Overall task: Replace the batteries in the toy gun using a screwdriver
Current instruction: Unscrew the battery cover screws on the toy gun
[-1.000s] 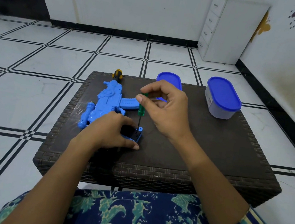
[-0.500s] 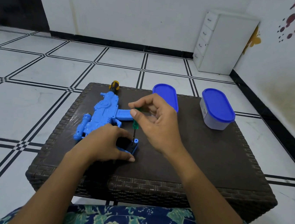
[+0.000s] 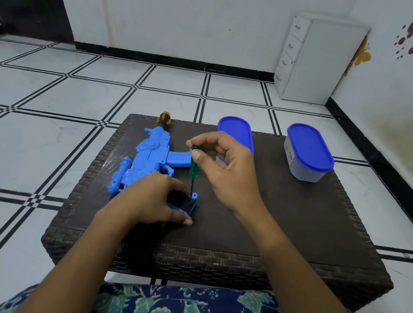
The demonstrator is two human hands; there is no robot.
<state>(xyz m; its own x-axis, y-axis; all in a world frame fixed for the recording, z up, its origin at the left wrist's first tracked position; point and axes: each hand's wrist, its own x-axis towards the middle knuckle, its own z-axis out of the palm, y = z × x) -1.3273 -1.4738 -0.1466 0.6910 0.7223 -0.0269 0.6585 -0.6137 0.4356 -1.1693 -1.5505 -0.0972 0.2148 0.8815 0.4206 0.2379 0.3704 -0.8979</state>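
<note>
A blue toy gun [image 3: 148, 160] lies on the dark wicker table [image 3: 282, 229], muzzle pointing away from me. My left hand [image 3: 154, 199] grips its butt end [image 3: 189, 204], where a dark compartment face shows. My right hand [image 3: 224, 168] pinches the green handle of a small screwdriver [image 3: 194, 165] between thumb and fingers. The screwdriver stands upright with its tip down on the compartment. The batteries are hidden from view.
A second screwdriver with a yellow and black handle [image 3: 164, 118] lies beyond the gun's muzzle. A blue lid [image 3: 235, 132] lies at the table's back middle. A lidded blue container [image 3: 307, 152] stands at the back right. A white drawer unit [image 3: 314, 58] stands against the far wall.
The camera has tilted up a little, so the table sits lower in view. My right hand's fingers have shifted around the screwdriver handle. My left hand stays on the gun's butt.
</note>
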